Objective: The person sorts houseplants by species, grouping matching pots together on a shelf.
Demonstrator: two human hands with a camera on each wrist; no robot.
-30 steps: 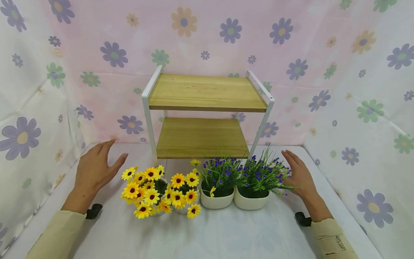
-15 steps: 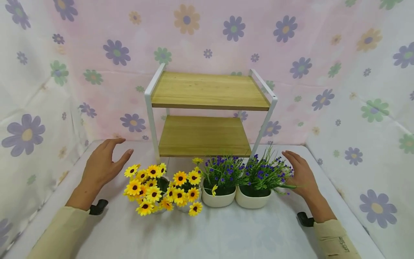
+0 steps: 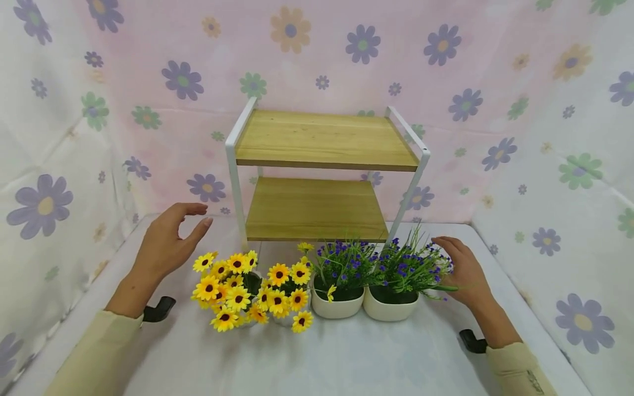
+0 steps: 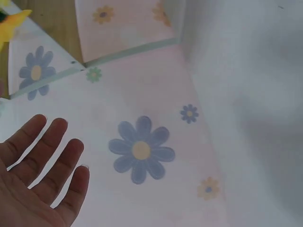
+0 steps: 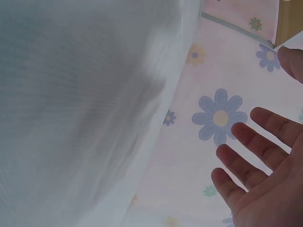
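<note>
Two pots of sunflowers (image 3: 238, 298) and two white pots of purple flowers (image 3: 338, 309) stand in a row on the table (image 3: 366, 363), by the rack's (image 3: 327, 140) front edge. None is picked up, so it looks like just the start. The left hand (image 3: 164, 243) holds nothing, thumb and fingers apart. The right hand (image 3: 468, 278) is loose too; I can't tell if it touches leaves. Since the earlier frame, the left hand moved nearer the rack.

Left bare hand (image 3: 165, 240) has shifted inward, toward the white-framed, two-tier wooden rack (image 3: 324, 137), its fingers now bent more toward it. Right bare hand (image 3: 465, 275) has edged slightly closer to the rightmost purple-flowered artificial plant in its cream oval pot (image 3: 391, 311).
</note>
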